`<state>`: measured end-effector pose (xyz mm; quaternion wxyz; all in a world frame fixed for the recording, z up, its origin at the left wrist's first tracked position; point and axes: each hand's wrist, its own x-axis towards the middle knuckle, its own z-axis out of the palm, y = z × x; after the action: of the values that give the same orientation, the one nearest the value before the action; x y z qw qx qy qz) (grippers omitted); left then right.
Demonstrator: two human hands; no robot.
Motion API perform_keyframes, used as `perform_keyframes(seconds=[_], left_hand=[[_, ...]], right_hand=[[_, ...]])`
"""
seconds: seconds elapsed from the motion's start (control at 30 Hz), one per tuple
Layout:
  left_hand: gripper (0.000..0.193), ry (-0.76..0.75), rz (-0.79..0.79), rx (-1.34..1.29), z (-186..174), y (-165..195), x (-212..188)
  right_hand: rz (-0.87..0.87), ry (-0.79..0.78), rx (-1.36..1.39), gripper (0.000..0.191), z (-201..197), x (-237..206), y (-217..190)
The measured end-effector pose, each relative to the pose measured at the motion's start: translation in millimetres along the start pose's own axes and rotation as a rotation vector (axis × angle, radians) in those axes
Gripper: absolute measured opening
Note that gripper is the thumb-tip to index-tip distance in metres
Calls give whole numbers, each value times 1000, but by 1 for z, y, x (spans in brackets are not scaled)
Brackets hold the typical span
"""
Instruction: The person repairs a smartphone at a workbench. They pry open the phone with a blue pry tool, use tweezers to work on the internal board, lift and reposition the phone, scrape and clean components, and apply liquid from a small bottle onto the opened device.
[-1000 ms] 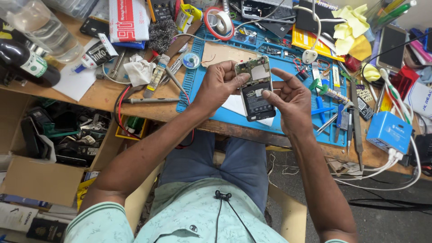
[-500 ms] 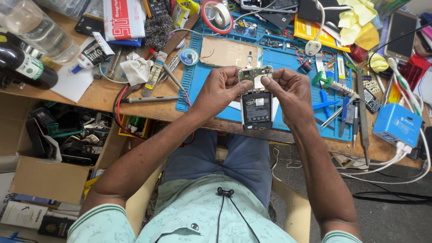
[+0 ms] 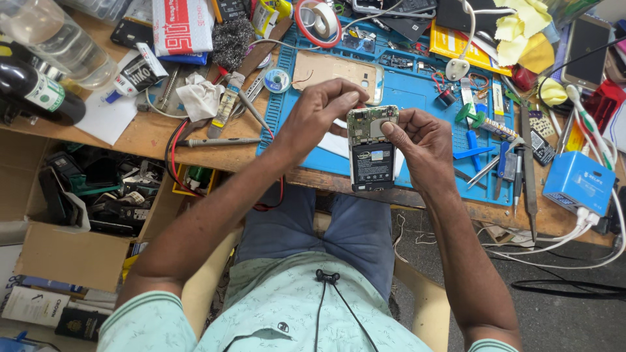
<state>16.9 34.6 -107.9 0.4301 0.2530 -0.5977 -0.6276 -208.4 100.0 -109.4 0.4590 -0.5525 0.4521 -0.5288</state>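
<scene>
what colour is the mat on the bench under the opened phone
Blue: the work mat under the opened phone shows clearly in the head view.

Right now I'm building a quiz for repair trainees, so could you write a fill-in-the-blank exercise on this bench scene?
1. Both hands, left hand and right hand, hold an opened ____ with its back cover off.
2. The silicone work mat under them is ____ in colour.
3. A roll of tape lies at the mat's ____ edge.
4. The dark bottle lies on its ____.

Missing words: phone; blue; far; side
</scene>
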Motion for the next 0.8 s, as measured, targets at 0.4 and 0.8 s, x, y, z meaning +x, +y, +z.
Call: perform_keyframes(seconds=[0.4,0.8], left_hand=[[29,-214,-63,298,-19,3,26],[39,55,30,300,-27,-5,10]], right_hand=[[47,-22,-31,17,5,-9,-2],[30,24,64,12,0,3,16]])
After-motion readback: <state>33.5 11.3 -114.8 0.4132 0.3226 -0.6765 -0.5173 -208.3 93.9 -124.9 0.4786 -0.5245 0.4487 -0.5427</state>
